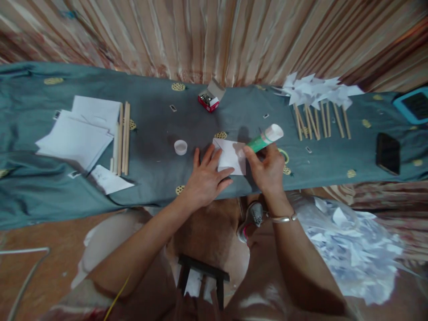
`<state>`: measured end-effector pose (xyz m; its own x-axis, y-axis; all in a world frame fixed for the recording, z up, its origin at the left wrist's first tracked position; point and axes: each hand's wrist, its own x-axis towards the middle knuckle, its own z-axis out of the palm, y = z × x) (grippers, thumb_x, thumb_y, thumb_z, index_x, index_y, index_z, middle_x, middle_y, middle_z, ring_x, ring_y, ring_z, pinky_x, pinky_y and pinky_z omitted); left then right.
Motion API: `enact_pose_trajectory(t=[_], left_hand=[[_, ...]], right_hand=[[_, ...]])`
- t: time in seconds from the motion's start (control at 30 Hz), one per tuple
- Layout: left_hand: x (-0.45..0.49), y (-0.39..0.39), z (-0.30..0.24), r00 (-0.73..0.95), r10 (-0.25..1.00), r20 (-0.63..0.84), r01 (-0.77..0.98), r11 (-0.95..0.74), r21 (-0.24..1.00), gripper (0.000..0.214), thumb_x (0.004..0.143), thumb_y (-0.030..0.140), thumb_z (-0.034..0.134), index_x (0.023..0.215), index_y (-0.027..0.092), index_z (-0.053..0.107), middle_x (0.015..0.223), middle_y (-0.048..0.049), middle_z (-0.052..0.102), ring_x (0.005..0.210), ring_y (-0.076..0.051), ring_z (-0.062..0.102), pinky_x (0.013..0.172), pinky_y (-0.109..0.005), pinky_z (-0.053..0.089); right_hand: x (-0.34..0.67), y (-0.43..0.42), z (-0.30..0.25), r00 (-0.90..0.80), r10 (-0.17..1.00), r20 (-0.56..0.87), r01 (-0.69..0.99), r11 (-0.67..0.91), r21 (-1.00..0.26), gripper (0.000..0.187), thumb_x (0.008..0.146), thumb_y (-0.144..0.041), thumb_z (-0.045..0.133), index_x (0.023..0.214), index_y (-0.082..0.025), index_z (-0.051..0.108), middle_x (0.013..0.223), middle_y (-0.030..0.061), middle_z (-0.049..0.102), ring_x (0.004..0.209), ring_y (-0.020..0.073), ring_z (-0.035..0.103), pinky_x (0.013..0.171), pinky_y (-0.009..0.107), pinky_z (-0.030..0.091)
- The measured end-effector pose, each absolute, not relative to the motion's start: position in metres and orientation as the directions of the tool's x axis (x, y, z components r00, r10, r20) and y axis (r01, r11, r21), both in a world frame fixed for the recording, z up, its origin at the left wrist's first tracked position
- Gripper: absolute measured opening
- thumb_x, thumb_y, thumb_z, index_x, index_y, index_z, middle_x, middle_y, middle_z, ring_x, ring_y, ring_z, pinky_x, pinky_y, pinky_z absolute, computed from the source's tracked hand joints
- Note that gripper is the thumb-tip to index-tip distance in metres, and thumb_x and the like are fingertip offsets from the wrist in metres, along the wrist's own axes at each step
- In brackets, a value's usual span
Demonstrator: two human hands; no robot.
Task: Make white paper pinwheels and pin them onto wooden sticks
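Observation:
My left hand [205, 176] lies flat with fingers spread on a small white paper square [232, 156] on the grey-green tablecloth [157, 133]. My right hand [265, 167] is closed around a green and white glue stick [265, 138], tilted with its lower end at the paper's right side. A small white cap [180, 147] sits just left of my left hand.
A stack of white paper [80, 131] and wooden sticks [122, 136] lie at the left. A red box of pins [209, 98] stands at the back. Paper pinwheels on sticks [316, 104] and a black phone [388, 153] lie at the right. A bag of paper scraps [351, 249] is below the table.

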<state>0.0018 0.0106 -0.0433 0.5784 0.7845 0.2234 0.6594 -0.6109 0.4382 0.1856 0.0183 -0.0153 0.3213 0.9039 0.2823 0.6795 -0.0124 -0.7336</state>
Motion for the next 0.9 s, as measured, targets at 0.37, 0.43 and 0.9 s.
enact_pose_trajectory(t=[0.37, 0.43, 0.9], left_hand=[[-0.024, 0.017, -0.028, 0.431, 0.733, 0.526, 0.622, -0.664, 0.415, 0.050, 0.096, 0.041, 0.046, 0.139, 0.016, 0.043, 0.140, -0.0182, 0.052, 0.137, -0.028, 0.042, 0.114, -0.051, 0.032], [-0.038, 0.023, -0.026, 0.302, 0.787, 0.538, 0.675, -0.575, 0.461, 0.057, 0.093, 0.040, 0.052, 0.143, 0.018, 0.037, 0.144, -0.0180, 0.048, 0.137, -0.030, 0.041, 0.113, -0.051, 0.034], [-0.073, 0.045, -0.028, 0.076, 0.969, 0.236, 0.648, -0.228, 0.727, 0.023, 0.080, 0.026, 0.061, 0.101, 0.021, 0.067, 0.107, -0.0081, 0.072, 0.102, -0.027, 0.066, 0.096, -0.045, 0.051]], right_hand=[[0.199, 0.028, -0.022, 0.430, 0.883, -0.187, -0.375, -0.013, -0.927, 0.031, 0.067, -0.045, 0.077, 0.078, -0.021, 0.060, 0.071, -0.0025, 0.066, 0.068, 0.0131, 0.065, 0.068, 0.029, 0.056], [0.197, 0.027, -0.022, 0.375, 0.901, -0.217, -0.447, -0.029, -0.894, 0.030, 0.068, -0.045, 0.076, 0.079, -0.022, 0.060, 0.071, -0.0028, 0.068, 0.070, 0.0133, 0.067, 0.071, 0.030, 0.059], [0.157, 0.007, -0.001, 0.165, 0.937, -0.308, -0.543, -0.174, -0.822, 0.031, 0.065, -0.039, 0.085, 0.077, -0.017, 0.067, 0.075, 0.0008, 0.075, 0.067, 0.0119, 0.071, 0.071, 0.024, 0.062]])
